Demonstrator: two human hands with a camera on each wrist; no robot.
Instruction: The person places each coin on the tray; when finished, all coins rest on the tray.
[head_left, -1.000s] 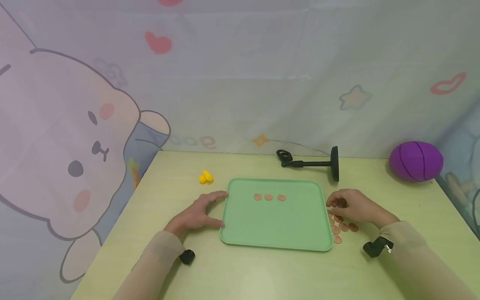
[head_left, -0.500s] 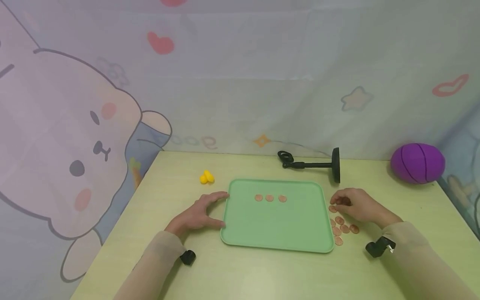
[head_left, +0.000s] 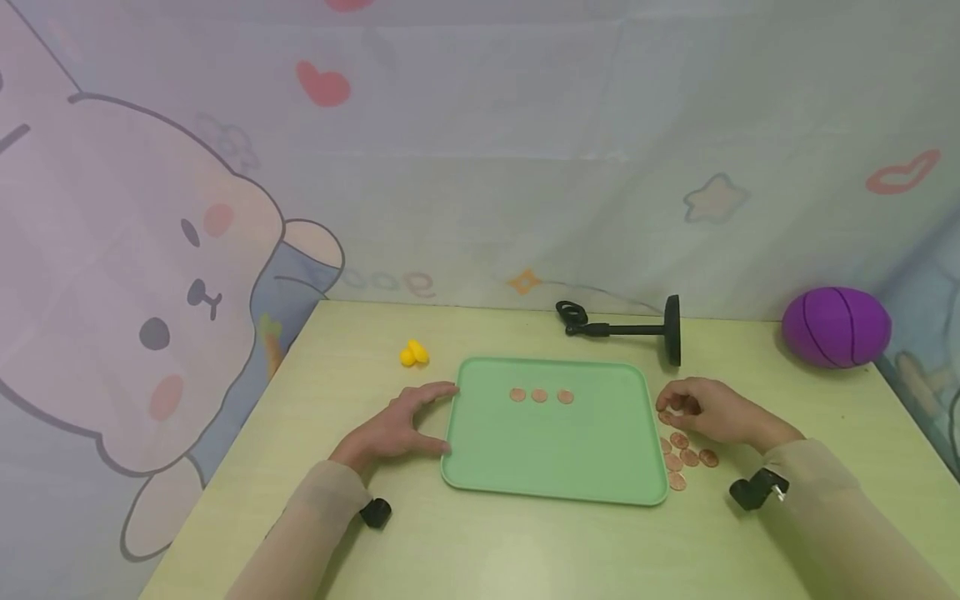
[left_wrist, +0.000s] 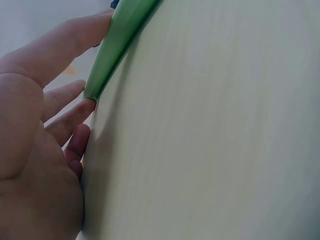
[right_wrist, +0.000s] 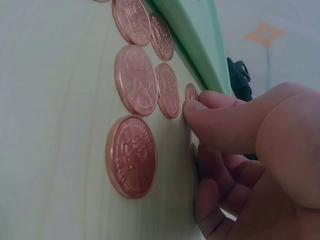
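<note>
Copper-coloured coins (head_left: 689,457) lie loosely clustered on the surface (head_left: 525,550), just right of the green tray (head_left: 555,454), whose far part carries a row of three coins (head_left: 539,396). The right hand (head_left: 712,410) has the cluster's farthest coin (head_left: 666,417) pinched at its rim between thumb and forefinger; whether it is off the surface, I can't tell. With something so thin, I'd tilt one edge up before lifting, and mind the neighbouring coins. The left hand (head_left: 390,427) is spread, thumb and fingers apart against the tray's left rim; a light touch should steady it enough.
</note>
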